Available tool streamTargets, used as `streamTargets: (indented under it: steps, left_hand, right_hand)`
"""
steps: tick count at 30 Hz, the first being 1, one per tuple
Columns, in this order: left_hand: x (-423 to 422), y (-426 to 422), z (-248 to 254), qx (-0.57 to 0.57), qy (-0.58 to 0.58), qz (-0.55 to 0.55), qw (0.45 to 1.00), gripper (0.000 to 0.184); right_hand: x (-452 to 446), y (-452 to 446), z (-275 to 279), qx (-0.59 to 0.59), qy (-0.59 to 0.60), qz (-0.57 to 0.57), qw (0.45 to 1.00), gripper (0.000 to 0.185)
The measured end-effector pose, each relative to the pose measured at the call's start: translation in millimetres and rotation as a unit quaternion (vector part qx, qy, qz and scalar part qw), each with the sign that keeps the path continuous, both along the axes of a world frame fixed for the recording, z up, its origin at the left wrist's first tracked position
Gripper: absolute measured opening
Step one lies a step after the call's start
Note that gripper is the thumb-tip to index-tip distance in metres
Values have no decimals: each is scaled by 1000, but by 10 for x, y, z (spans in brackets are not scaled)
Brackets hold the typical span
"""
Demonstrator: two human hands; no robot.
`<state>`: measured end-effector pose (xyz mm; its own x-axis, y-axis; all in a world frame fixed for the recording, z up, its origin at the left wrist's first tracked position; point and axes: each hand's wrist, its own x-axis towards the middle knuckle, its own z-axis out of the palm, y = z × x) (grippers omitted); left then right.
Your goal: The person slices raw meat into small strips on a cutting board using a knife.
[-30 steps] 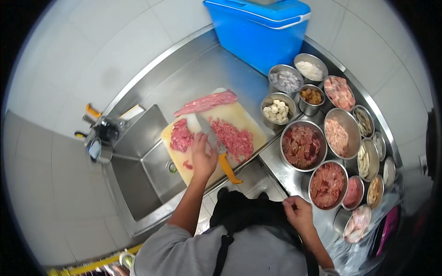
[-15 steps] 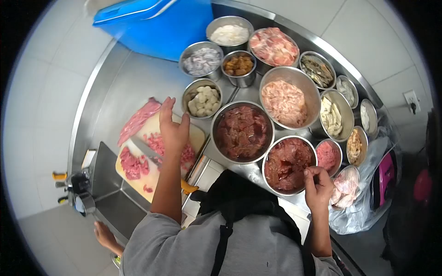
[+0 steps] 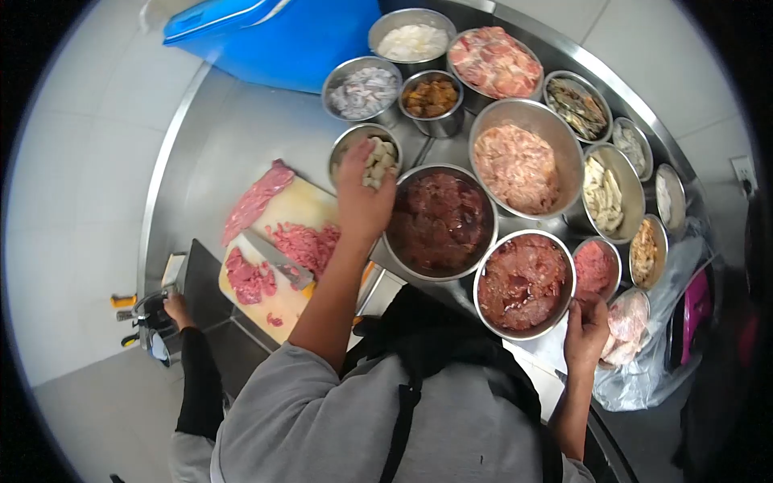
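My left hand is over the near side of a small metal bowl of pale, whitish chunks; its thumb and fingers are apart, and the fingertips reach over the chunks. At the near right rim of a metal bowl of wet red meat slices, my right hand has thumb and fingers closed on the edge. A larger bowl of dark red meat stands between the hands. Left of my forearm, a knife lies on a cutting board among diced pink meat and a long uncut piece.
Metal bowls of pale minced meat, sliced meat and other foods crowd the steel counter's right side. A blue bin stands at the back. Another person's hand is by the sink at left. Clear plastic hangs at right.
My left hand has gone from the air above the cutting board to the bowl of pale chunks. The right hand keeps to the meat bowl's rim. The other person's hand has reached toward the sink fixtures.
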<state>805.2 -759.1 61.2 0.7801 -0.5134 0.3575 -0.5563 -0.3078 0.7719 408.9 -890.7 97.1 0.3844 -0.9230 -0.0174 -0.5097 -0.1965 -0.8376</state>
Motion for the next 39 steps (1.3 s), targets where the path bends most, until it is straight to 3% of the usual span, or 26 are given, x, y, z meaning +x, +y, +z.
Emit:
streamTargets:
  steps: [2, 4, 7, 33, 39]
  left_hand:
    - [-23, 15, -57, 3, -19, 4, 1000, 51]
    - [-27, 61, -90, 1, -31, 3, 1000, 52]
    - [-83, 69, -101, 2, -19, 4, 1000, 51]
    - [-143, 124, -179, 3, 91, 32, 995, 52]
    - [-122, 130, -158, 24, 58, 24, 998, 52]
  right_hand:
    - [-55, -40, -34, 56, 40, 9, 998, 13]
    - [-107, -84, -84, 2, 125, 29, 992, 11]
    - [-16, -115, 29, -6, 139, 29, 990, 17]
    - [31, -236, 130, 65, 119, 54, 989, 13]
    - [42, -249, 134, 70, 117, 60, 989, 12]
